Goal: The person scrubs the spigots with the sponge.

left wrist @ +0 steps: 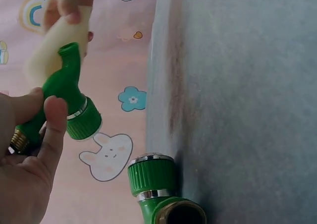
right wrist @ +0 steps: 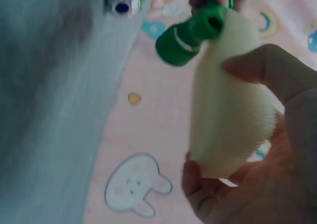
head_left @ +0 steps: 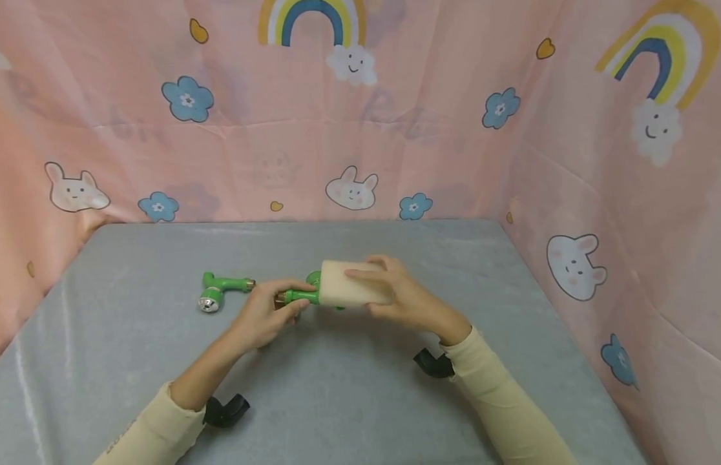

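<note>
Raised over the table, my left hand [head_left: 264, 315] pinches a green tap [head_left: 302, 296] between thumb and fingers near its brass threaded end. A ribbed green collar hangs below the tap's body [left wrist: 64, 87] in the left wrist view. My right hand [head_left: 409, 300] grips a cream sponge [head_left: 351, 284], thumb on one face and fingers around the other side. The sponge is right beside the tap and hides part of it in the head view; whether the two touch is hard to tell. Motion blurs the sponge [right wrist: 223, 120] in the right wrist view.
A second green tap [head_left: 227, 283] with a brass thread and silvery end lies on the grey table [head_left: 349, 407], left of my left hand. Pink printed cloth [head_left: 267, 142] hangs behind and along the sides. Black curved wrist mounts [head_left: 227, 411] stick out from both sleeves.
</note>
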`<state>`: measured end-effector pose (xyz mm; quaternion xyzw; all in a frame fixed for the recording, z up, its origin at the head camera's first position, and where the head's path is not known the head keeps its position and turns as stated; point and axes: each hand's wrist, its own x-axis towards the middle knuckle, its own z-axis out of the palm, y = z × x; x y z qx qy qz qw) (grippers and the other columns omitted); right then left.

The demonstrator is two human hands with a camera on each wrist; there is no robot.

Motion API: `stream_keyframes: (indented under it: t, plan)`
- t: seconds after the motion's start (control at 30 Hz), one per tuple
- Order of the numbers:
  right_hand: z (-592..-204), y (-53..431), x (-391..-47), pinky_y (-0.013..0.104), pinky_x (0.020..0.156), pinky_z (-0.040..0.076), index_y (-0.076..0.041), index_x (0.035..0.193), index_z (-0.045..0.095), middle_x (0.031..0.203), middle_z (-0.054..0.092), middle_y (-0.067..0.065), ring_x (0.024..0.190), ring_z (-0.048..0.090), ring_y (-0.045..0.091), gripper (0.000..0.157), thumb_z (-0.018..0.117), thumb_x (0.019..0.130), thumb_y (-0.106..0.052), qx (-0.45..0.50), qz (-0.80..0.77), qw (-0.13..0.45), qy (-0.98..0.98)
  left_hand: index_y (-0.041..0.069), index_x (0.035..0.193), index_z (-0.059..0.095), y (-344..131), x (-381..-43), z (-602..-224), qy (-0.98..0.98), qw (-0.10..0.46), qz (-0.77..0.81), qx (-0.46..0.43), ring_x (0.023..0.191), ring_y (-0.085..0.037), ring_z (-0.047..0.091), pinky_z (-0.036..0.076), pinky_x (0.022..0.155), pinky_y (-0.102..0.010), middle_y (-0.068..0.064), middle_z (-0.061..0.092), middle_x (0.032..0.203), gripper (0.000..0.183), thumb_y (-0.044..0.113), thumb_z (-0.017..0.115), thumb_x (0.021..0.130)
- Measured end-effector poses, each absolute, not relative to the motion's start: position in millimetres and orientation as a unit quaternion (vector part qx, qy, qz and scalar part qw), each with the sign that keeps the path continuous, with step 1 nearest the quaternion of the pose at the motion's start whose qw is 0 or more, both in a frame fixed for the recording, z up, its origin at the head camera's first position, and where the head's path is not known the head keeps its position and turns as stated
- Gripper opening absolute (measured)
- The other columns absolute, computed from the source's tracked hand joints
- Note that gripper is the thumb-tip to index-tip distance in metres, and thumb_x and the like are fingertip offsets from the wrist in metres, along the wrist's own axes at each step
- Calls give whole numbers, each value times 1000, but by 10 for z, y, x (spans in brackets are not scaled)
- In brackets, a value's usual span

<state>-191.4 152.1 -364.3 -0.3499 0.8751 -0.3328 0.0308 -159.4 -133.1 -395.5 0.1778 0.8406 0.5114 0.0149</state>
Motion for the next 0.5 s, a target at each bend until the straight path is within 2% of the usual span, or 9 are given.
stream_keyframes:
  t: [0.07,0.2,0.33,0.43,0.5]
  plan:
    - [-3627,1580,-1934,52,97,47,-20,143,59,147,42,22,132,41,42,62,68,84,-3,-341,-330,40,879,11,120,73,-1351,-1605,-3966,836,24,519,175,65,-22,66,47,50,-24,-15,71,105,25,7,69,95]
    - [-3598,1664,-1958,50,97,46,-20,141,61,146,43,21,131,41,40,60,69,84,-3,-331,-325,23,886,5,117,73,-1387,-1641,-4003,823,33,541,169,65,-13,65,51,53,-25,-18,72,103,25,2,70,93]
    - [-3634,1585,-1954,47,95,47,-20,142,60,143,46,18,127,44,36,60,73,85,-7,-351,-342,-35,871,0,114,73,-1391,-1662,-4015,812,35,558,170,65,-12,65,57,58,-32,-20,72,102,24,0,72,91]
    - [-3699,1459,-1949,48,94,49,-19,142,60,141,47,20,126,45,38,61,74,84,-8,-382,-332,-73,860,-3,112,72,-1376,-1662,-4006,807,32,563,175,65,-12,66,60,61,-37,-22,72,102,22,-1,72,90]
    - [-3735,1412,-1957,51,94,50,-17,142,59,140,46,23,127,44,40,61,74,83,-5,-390,-323,-78,859,-4,112,72,-1367,-1656,-3998,804,29,567,177,66,-12,67,60,63,-36,-23,71,105,22,-2,72,90]
